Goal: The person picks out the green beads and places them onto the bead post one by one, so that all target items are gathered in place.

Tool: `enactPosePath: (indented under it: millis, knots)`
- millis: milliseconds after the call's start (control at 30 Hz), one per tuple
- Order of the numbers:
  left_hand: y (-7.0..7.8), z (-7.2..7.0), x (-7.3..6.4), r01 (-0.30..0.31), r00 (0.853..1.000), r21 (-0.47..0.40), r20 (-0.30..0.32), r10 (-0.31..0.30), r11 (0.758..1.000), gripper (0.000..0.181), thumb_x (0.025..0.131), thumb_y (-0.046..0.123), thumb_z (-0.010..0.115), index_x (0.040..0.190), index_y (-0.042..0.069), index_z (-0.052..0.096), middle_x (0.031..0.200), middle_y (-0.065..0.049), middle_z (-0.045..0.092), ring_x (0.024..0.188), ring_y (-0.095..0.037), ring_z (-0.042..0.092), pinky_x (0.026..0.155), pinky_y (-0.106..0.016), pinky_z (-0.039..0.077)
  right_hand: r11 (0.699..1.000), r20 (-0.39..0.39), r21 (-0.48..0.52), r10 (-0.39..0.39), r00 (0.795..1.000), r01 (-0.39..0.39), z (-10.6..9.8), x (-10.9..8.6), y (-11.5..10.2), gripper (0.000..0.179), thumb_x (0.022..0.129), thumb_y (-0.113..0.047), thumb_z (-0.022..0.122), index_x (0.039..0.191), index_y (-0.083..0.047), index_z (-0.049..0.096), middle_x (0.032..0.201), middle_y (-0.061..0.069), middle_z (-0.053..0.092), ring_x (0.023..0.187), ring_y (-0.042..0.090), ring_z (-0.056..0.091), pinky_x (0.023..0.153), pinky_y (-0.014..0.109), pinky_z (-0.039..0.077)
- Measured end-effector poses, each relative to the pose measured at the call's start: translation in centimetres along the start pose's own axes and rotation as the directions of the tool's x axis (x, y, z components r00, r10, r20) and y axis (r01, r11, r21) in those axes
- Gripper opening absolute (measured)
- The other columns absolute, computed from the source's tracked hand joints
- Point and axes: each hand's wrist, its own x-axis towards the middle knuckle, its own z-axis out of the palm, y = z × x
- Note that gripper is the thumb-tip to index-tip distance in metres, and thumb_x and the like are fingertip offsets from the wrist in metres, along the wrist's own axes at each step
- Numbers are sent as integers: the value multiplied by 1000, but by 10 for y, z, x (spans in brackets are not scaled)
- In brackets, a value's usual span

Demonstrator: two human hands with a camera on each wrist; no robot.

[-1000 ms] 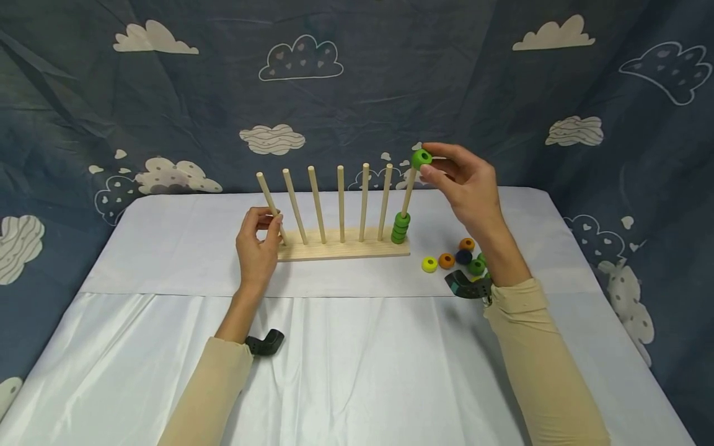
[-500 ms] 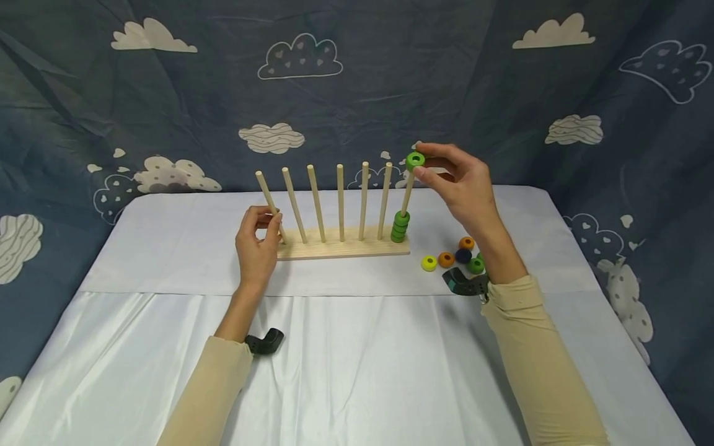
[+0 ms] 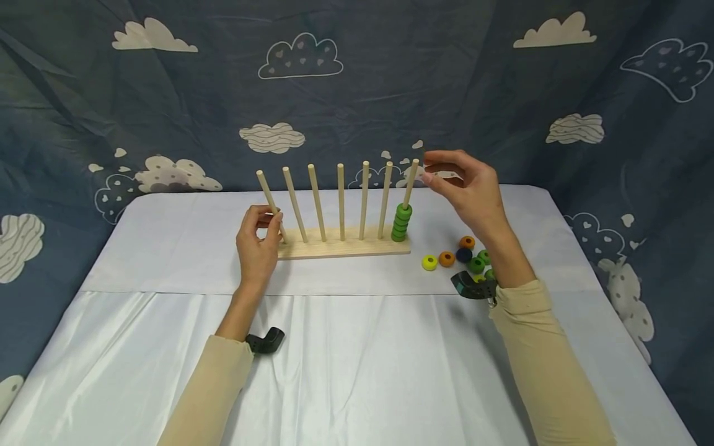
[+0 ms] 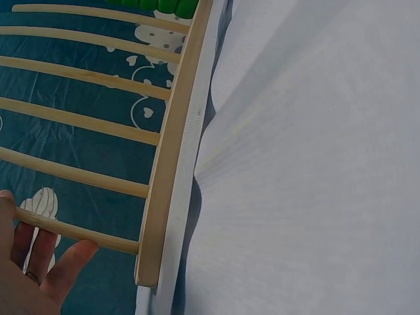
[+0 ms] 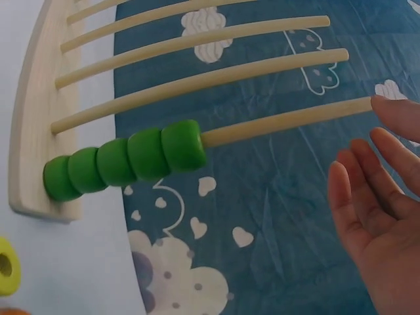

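A wooden stand (image 3: 344,249) holds a row of several upright pegs. My left hand (image 3: 258,248) grips the leftmost peg (image 3: 266,189) low down, its fingers and thumb around the wood in the left wrist view. On the rightmost peg (image 3: 411,183) sits a stack of several green beads (image 3: 401,223), pressed one on another down to the base. Just right of that peg's top is my right hand (image 3: 471,192), fingers loosely bent, with nothing in them. The right wrist view shows its fingertips (image 5: 338,180) apart from the beads.
Loose beads lie on the white cloth (image 3: 357,365) right of the stand: a yellow bead (image 3: 429,262), an orange bead (image 3: 446,259), a dark blue bead (image 3: 463,255) and several others, partly behind the right wrist camera (image 3: 474,286). A dark cloud-patterned curtain (image 3: 424,80) hangs behind.
My right hand has put a green bead over the rightmost peg's tip and let it go. That bead has dropped onto the stack, and the hand has drawn back right. My left hand stays.
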Motion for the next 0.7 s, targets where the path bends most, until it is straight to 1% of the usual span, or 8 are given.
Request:
enactPosePath:
  millis: [133, 267, 333, 400, 500, 567, 700]
  knots:
    - [1, -1, 0, 6, 1000, 0, 8, -6, 1000, 16, 103, 16, 67, 112, 4, 68, 109, -16, 68, 90, -18, 62, 62, -24, 64, 1000, 5, -4, 17, 1000, -17, -4, -5, 7, 40, 97, -19, 76, 135, -11, 68, 131, 7, 68, 114, 5, 63, 94, 12, 53]
    - [3, -2, -1, 15, 1000, -2, 0, -15, 1000, 14, 102, 13, 68, 111, 3, 69, 108, -17, 68, 90, -24, 62, 61, -21, 63, 999, 17, -12, 42, 999, -42, -8, -12, 17, 41, 97, -20, 76, 136, -12, 68, 128, 3, 68, 113, 3, 63, 93, 11, 53]
    - [3, -2, -1, 15, 1000, 0, -8, -15, 1000, 14, 101, 12, 69, 111, 2, 68, 108, -18, 68, 89, -23, 62, 60, -19, 62, 998, 19, -25, 51, 999, -50, -10, -14, 21, 40, 97, -20, 76, 136, -13, 68, 127, 1, 68, 113, 2, 63, 92, 11, 53]
    - [4, -2, -1, 16, 1000, 6, -8, -16, 1000, 14, 101, 11, 69, 111, 2, 68, 108, -18, 68, 88, -18, 61, 60, -17, 61, 998, 17, -39, 56, 998, -55, -12, -17, 24, 40, 97, -21, 75, 136, -13, 67, 127, 0, 68, 112, 1, 63, 92, 9, 53]
    - [3, -1, 0, 17, 1000, 21, -8, -16, 1000, 14, 101, 11, 68, 112, 2, 68, 109, -18, 68, 88, -14, 60, 60, -16, 61, 996, 16, -65, 67, 998, -66, -16, -20, 28, 40, 98, -22, 74, 136, -13, 67, 128, 3, 68, 112, 0, 62, 92, 8, 53]
    - [3, 0, 0, 13, 1000, 18, -3, -13, 1000, 14, 101, 12, 68, 112, 2, 68, 109, -17, 69, 89, -17, 62, 61, -20, 62, 994, 18, -85, 76, 997, -74, -18, -22, 31, 40, 98, -22, 74, 136, -13, 67, 129, 6, 69, 112, -1, 62, 92, 7, 52]
    - [2, -1, 0, 4, 1000, 10, 6, -4, 1000, 14, 102, 14, 68, 112, 3, 69, 108, -14, 69, 93, -30, 64, 63, -27, 64, 990, 26, -112, 89, 996, -86, -22, -27, 40, 40, 99, -23, 74, 137, -12, 66, 131, 8, 68, 111, -3, 61, 92, 7, 52]
